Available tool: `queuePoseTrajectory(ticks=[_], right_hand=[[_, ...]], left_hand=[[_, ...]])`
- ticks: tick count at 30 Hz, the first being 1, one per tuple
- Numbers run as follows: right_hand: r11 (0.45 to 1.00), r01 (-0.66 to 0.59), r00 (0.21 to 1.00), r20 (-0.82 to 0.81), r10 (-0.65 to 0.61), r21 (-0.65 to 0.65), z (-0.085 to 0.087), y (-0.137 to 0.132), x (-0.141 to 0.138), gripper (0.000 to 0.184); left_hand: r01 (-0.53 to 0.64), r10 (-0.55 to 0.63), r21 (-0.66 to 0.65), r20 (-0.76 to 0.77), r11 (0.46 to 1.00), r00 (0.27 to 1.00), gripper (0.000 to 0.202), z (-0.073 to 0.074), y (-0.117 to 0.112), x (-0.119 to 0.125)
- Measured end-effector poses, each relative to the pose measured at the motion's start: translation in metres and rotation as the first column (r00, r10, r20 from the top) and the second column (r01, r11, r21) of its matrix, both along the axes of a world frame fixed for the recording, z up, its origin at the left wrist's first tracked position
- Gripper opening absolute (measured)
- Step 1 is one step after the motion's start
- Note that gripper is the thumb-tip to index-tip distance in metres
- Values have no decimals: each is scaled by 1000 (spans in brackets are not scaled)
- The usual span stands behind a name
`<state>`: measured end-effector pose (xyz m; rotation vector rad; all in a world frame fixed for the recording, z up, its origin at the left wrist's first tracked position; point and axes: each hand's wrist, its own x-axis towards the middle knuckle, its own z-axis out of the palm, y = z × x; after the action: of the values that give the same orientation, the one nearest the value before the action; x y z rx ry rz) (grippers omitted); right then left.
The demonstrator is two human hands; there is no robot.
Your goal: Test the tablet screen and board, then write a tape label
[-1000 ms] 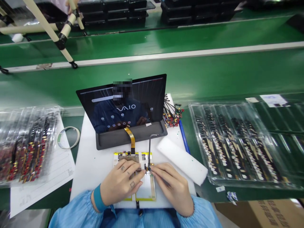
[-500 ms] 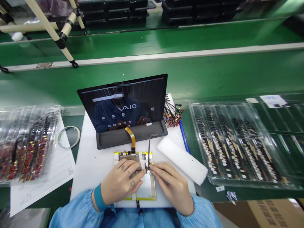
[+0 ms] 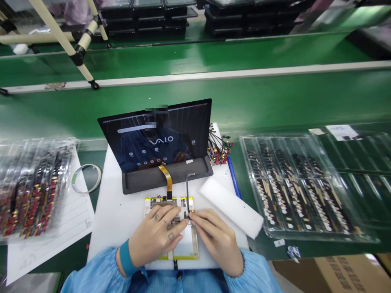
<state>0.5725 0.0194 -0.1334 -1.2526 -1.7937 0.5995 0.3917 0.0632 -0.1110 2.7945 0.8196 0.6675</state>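
Note:
A bare tablet assembly [image 3: 186,244] with yellow edges lies on the white foam board, its circuit board at the far end. My left hand [image 3: 157,232] rests over that assembly, fingers loosely bent and apart, its index fingertip touching close to a small connector. At the same spot, my right hand [image 3: 215,234] pinches the near end of a thin black cable [image 3: 187,191], with fingertips almost meeting the left ones. What lies right under the fingertips is hidden. A lit tablet screen [image 3: 159,138] leans upright behind, joined to the assembly by an orange flex cable [image 3: 166,179].
A white foam block [image 3: 232,207] and a blue pen-like tool [image 3: 233,177] lie to the right. Small camera-like modules with cables [image 3: 220,150] are heaped behind them. Clear trays of parts stand at right [image 3: 296,187] and left [image 3: 36,191]. A tape roll [image 3: 86,179] lies on paper.
The whole view has shifted slightly. Both hands stay at the same spot on the assembly, the right fingertips a little closer to the left index finger.

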Motion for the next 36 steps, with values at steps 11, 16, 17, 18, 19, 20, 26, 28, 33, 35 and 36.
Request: queuePoseTrajectory(ticks=[11, 16, 17, 18, 19, 20, 26, 28, 33, 35, 36], right_hand=[[963, 124, 928, 314, -198, 240, 30, 5, 12, 37], [903, 243, 687, 594, -419, 356, 17, 4, 34, 41], [898, 248, 654, 621, -432, 363, 13, 4, 38, 41], [897, 248, 638, 635, -436, 366, 9, 4, 41, 41], [898, 246, 636, 638, -434, 366, 6, 3, 44, 40], [898, 245, 640, 635, -433, 366, 4, 3, 47, 39], [892, 219, 647, 625, -436, 395, 4, 4, 56, 39], [890, 223, 672, 599, -436, 398, 4, 3, 59, 39], [939, 116, 777, 559, -289, 324, 2, -6, 61, 41], [960, 15, 815, 553, -174, 280, 4, -7, 57, 42], [962, -31, 827, 548, -128, 271, 5, -7, 54, 42]], left_hand=[[-13, 10, -77, -41, 997, 999, 32, 2, 2, -10], [-304, 308, 56, -88, 951, 947, 36, 7, 25, -21], [-370, 381, 118, -86, 921, 921, 37, 7, 31, -21], [-416, 435, 180, -81, 892, 897, 39, 8, 37, -21], [-441, 468, 235, -77, 866, 880, 41, 8, 42, -21], [-453, 490, 278, -79, 847, 868, 44, 7, 47, -20], [-510, 550, 297, -69, 807, 832, 53, 6, 54, -15], [-499, 525, 261, -38, 826, 850, 53, 10, 46, -14], [-291, 280, 176, 84, 940, 956, 37, 13, 12, -10], [-221, 197, 140, 165, 965, 966, 33, 9, 1, -9], [-199, 173, 115, 205, 973, 963, 29, 7, -2, -8]])
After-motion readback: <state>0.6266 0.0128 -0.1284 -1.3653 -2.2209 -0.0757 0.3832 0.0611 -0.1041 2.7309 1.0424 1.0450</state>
